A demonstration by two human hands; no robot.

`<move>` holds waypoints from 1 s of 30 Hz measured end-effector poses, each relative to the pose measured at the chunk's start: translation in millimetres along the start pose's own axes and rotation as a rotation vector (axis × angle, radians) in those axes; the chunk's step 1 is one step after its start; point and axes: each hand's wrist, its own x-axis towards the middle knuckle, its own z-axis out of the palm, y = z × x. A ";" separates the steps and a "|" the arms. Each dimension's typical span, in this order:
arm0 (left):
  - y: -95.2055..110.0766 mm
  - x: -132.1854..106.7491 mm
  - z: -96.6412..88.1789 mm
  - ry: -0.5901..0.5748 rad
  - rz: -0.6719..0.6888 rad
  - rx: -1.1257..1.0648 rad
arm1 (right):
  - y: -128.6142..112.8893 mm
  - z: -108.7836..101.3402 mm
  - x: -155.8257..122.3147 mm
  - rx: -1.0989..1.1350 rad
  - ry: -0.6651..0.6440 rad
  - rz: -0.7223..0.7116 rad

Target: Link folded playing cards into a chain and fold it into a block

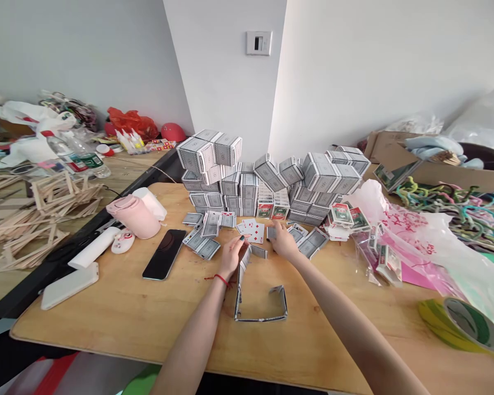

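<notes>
My left hand (233,255) is closed in a pinch at the far end of a strip of joined playing cards (261,318). The strip stands on edge and bends into an unclosed frame on the table. My right hand (284,241) is closed with curled fingers at a grey-backed playing card (270,233), partly hidden by the fingers. Between the hands, just beyond them, lie face-up playing cards (253,230) with red pips. Loose grey-backed cards (206,244) lie left of my left hand, and more loose cards (313,242) are right of my right hand.
Behind stand stacked blocks of cards (247,192) and red-green card boxes (341,215). At left are a black phone (164,255), a pink cup (134,216) and a white power bank (69,286). Yellow-green tape (440,323) and a plastic bag (420,225) are at right.
</notes>
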 end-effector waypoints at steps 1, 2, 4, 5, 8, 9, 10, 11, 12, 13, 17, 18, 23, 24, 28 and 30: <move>-0.5 0.4 -0.1 -0.003 -0.002 -0.012 | 0.0 -2.1 0.3 -0.011 -0.024 -0.011; -0.6 0.7 -0.2 -0.010 -0.001 -0.022 | 0.3 -4.2 0.0 -0.018 -0.046 -0.025; -0.2 1.1 -1.0 -0.034 0.008 -0.030 | 1.1 -8.3 -2.6 -0.021 -0.074 -0.051; 0.2 1.1 -1.5 -0.047 0.014 -0.029 | 1.3 -10.1 -4.9 -0.017 -0.072 -0.064; 1.6 0.9 -3.2 -0.079 0.027 -0.015 | 0.3 -14.8 -14.5 0.000 -0.007 -0.107; 2.1 0.7 -3.6 -0.086 0.028 -0.008 | -0.7 -16.3 -18.2 0.008 0.027 -0.120; 2.5 0.5 -3.9 -0.092 0.029 0.001 | -2.0 -18.1 -21.9 0.018 0.062 -0.129; 3.1 0.3 -4.0 -0.097 0.030 0.009 | -3.6 -20.1 -25.4 0.028 0.093 -0.139; 3.9 0.2 -3.8 -0.104 0.031 0.010 | -5.4 -22.3 -28.6 0.037 0.122 -0.154; 5.0 0.3 -3.4 -0.113 0.032 0.001 | -7.4 -24.8 -31.5 0.046 0.148 -0.175; 14.9 5.1 0.9 -0.189 0.009 -0.084 | -15.4 -35.4 -39.8 0.045 0.179 -0.275; 18.5 7.5 2.4 -0.206 0.001 -0.081 | -17.2 -37.6 -41.1 0.037 0.174 -0.296; 32.8 21.4 11.3 -0.294 0.023 0.131 | -22.8 -44.2 -44.8 0.012 0.165 -0.362; 34.0 23.2 12.8 -0.297 0.038 0.171 | -23.0 -44.7 -45.2 0.013 0.165 -0.362; 37.0 25.7 17.5 -0.268 0.088 0.246 | -20.7 -45.2 -45.9 0.047 0.183 -0.327; 39.7 26.0 20.0 -0.256 0.099 0.264 | -17.9 -44.4 -45.6 0.075 0.168 -0.298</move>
